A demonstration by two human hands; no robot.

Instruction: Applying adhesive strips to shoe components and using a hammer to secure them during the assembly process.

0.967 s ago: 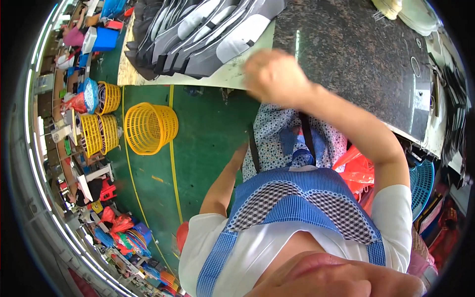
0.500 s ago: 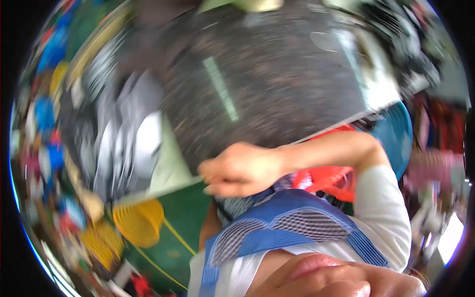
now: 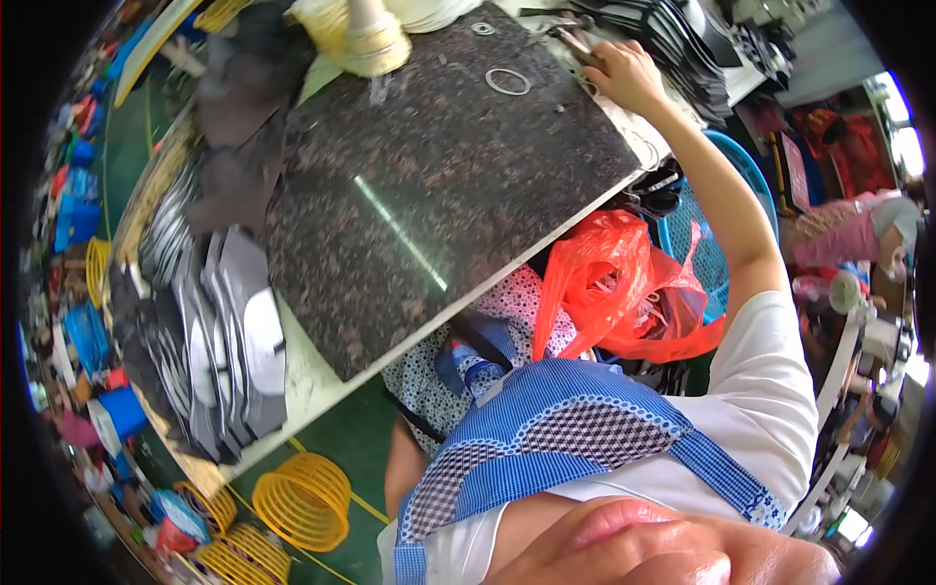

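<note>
My right arm stretches to the far right corner of a dark speckled stone slab. There my right hand has its fingers bent around the near end of a slim metal hand tool, whose exact kind I cannot make out. Beside it lies a stack of dark curved cut pieces. A pale ring rests on the slab left of this hand. My left arm hangs below the table edge, and its hand is out of sight.
Dark and grey cut pieces lie along the slab's left side. At the far edge stands a yellowish container. A red plastic bag and a blue basket sit by the near right edge. Yellow baskets are on the floor.
My right hand has moved from the near edge of the slab, in front of my apron, out to the far right corner, where it grips the metal hand tool. The view has turned slightly.
</note>
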